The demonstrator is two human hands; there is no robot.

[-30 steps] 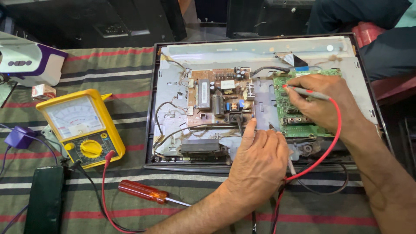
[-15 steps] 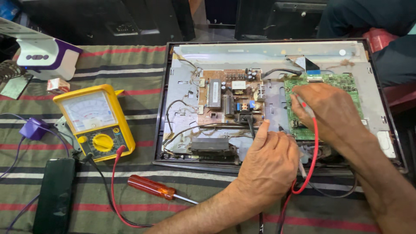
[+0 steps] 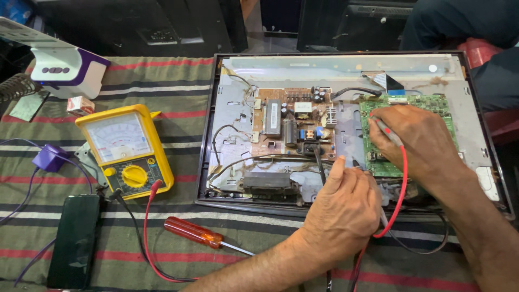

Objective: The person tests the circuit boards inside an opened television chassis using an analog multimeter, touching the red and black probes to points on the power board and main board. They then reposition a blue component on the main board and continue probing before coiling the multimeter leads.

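Pointing down and toward the frame's left, the slim grey test probe with a red band (image 3: 387, 131) lies along a diagonal axis, its tip on the green circuit board (image 3: 432, 104) in the right-centre of the frame. The right hand (image 3: 416, 141) is closed around this probe, fingers curled and knuckles up, the forearm running off to the lower right. A red lead wire (image 3: 402, 186) loops from the probe down toward the lower centre.

The left hand (image 3: 343, 208) sits in the lower centre, fingers folded, index finger stretched up toward the board; it appears to pinch a thin dark probe (image 3: 320, 167) that stands steeply with its tip toward the brown power board (image 3: 292, 116), though the grip itself is mostly hidden.

Both boards sit inside the opened flat-screen back panel with a grey metal chassis (image 3: 346, 67) on a striped green cloth (image 3: 162, 81).

At centre left rests a yellow analogue multimeter (image 3: 125, 148); below it lies a red-handled screwdriver (image 3: 194, 232), its shaft pointing right. A black phone (image 3: 75, 240) lies at lower left.
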